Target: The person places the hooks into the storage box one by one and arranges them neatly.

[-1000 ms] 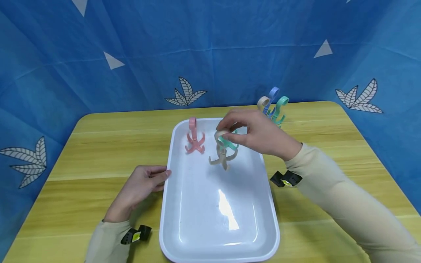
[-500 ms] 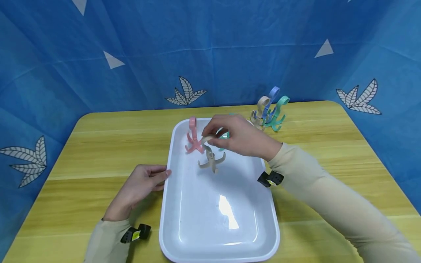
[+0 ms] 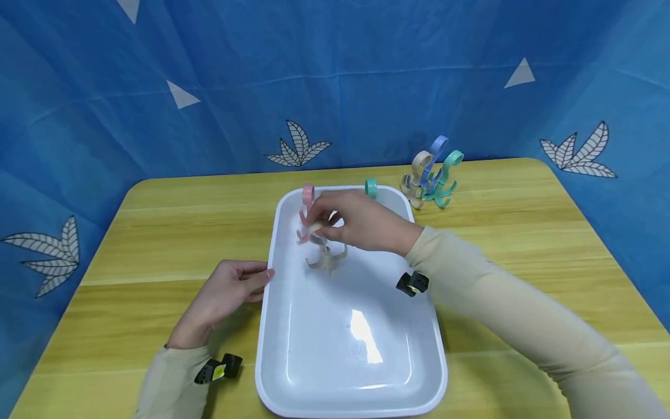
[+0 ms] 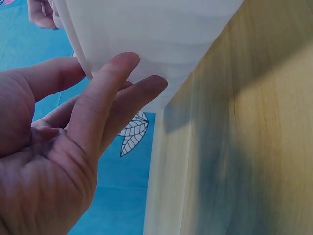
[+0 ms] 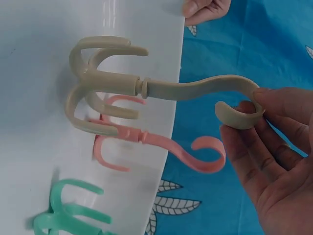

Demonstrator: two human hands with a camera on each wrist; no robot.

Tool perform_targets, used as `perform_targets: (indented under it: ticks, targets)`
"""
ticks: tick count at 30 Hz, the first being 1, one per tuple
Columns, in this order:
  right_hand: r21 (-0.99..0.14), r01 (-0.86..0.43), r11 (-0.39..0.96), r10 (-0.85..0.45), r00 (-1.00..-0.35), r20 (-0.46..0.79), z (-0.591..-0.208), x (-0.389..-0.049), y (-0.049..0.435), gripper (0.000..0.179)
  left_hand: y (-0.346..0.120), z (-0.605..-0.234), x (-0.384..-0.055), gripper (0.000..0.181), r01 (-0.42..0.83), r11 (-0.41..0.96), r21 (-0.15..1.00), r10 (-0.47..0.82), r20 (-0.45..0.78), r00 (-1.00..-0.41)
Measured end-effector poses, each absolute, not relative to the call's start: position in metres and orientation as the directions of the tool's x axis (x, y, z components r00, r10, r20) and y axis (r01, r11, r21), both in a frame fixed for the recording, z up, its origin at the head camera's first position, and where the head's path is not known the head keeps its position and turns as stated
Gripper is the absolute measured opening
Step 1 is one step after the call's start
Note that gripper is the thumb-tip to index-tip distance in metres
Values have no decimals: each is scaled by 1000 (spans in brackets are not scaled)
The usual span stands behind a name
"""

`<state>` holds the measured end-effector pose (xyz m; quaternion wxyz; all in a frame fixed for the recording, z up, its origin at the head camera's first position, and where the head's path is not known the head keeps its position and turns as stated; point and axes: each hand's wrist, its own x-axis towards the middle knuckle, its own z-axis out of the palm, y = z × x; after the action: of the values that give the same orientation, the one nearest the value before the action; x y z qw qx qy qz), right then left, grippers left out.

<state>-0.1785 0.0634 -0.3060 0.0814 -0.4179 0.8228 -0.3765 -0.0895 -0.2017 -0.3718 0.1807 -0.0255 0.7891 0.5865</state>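
My right hand [image 3: 358, 221] pinches the curled top of a beige hanging hook [image 5: 115, 84] between thumb and fingers. The hook hangs upright with its several curved prongs low over the white tray [image 3: 345, 401]; whether they touch the tray floor I cannot tell. Just behind it, partly covered by the hand, a pink hook [image 5: 181, 154] of the same kind stands in the tray. A green hook [image 5: 58, 215] stands in the tray too, mostly hidden behind the hand in the head view. My left hand [image 3: 227, 297] holds the tray's left rim, thumb on top and fingers against the outer wall.
On the table [image 3: 173, 233], behind the tray's far right corner, stands a cluster of a beige hook [image 3: 420, 166], a blue hook [image 3: 437, 146] and a green hook [image 3: 446, 174]. A blue cloth [image 3: 335, 70] hangs behind the table's far edge.
My right hand has carried the beige hook leftward across the tray, to just in front of the pink hook. The hook's prongs now sit a little farther left. My left hand has stayed at the rim.
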Motion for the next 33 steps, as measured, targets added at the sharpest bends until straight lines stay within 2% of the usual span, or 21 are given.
perform_targets:
  ticks: [10,33]
  targets:
    - [-712,-630,308,-764,-610,210,-312,-181,49,12,-200,-371,-89,37,-256,310,915,160,-316,-935]
    - [-703,-572,423,-687,-708,163,-302,-175,72,25,-202,-369,-88,37,-267,309,913,173,-330,-928]
